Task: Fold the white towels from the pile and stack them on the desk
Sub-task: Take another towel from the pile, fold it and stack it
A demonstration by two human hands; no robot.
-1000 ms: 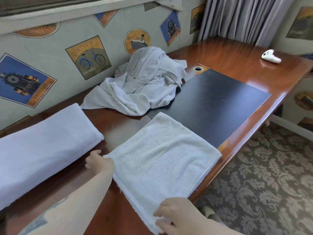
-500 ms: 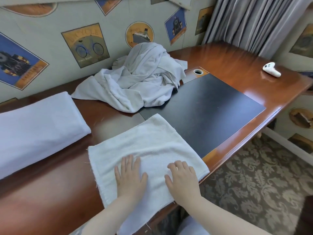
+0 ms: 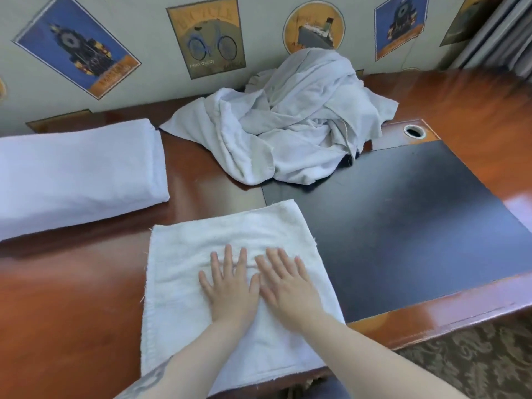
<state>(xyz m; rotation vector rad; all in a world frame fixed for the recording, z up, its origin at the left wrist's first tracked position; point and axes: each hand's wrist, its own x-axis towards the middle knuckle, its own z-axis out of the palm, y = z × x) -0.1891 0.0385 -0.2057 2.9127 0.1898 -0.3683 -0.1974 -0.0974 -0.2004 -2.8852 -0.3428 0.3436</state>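
Just changed: a second ago the left hand [image 3: 230, 292] held the far-left corner of the folded towel [image 3: 230, 283] and the right hand [image 3: 288, 289] its near corner; both now lie flat on top of it.
Meaning for the task: the fold looks finished and is being smoothed — this towel seems ready to move to the stack.
Left hand: fingers straight and spread, palm down on the towel's middle, gripping nothing.
Right hand: likewise flat and open, just beside the left hand, thumbs nearly touching.
Folded towel: lower centre of the frame, on the tabletop [image 3: 72, 312], its right part over the black desk pad [image 3: 403, 226] and its near edge hanging slightly past the tabletop's front.
Stack: one folded white bundle [image 3: 77, 174] at left of the frame, apart from the towel under the hands; how many towels it holds I cannot tell.
Pile: one rumpled heap of white towels [image 3: 293, 119] at upper centre, against the wall — the number inside cannot be counted.
Count: two hands, one towel in work, one folded bundle, one pile, one desk pad, one cable hole [image 3: 414, 131] at upper right.
Remaining: judging by the pile's bulk, several towels are left to fold.
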